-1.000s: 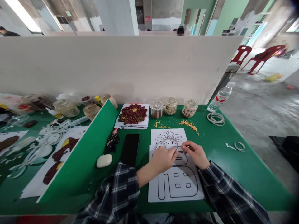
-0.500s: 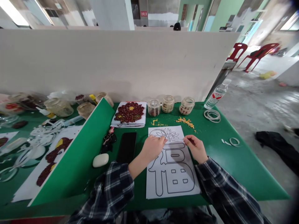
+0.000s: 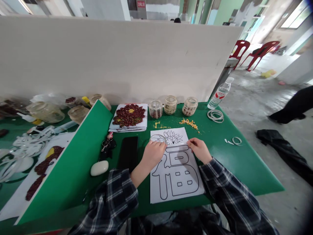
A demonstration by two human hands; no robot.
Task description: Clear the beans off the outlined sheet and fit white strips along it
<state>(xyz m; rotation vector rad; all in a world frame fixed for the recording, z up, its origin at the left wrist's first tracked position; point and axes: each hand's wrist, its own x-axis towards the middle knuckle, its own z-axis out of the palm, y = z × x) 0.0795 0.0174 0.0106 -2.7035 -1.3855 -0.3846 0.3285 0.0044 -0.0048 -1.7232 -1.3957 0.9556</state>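
My left hand (image 3: 154, 153) is closed on a thin roll of tape (image 3: 158, 135), whose ring stands out beyond the fingers over the paper's upper left. My right hand (image 3: 200, 150) pinches what looks like the tape's loose end near the paper's right edge. Between the two hands a pale strip seems to run across the sheet, faint against the white. Under both hands lies the printed sheet (image 3: 160, 178), with an outlined flower (image 3: 173, 137) at its top and a large outlined Chinese character below.
Behind the sheet are yellow kernels (image 3: 190, 123) and several glass jars (image 3: 156, 109). A seed-covered flower picture (image 3: 130, 116), a phone (image 3: 128, 152) and a white case (image 3: 99, 168) lie left, beside a green divider (image 3: 70, 163). Right are a water bottle (image 3: 220, 94) and white rings (image 3: 215, 116).
The camera view has shifted, so the table appears further left and slightly higher. Both hands keep their grip over the sheet. A dark-clothed leg has come into view at the far right.
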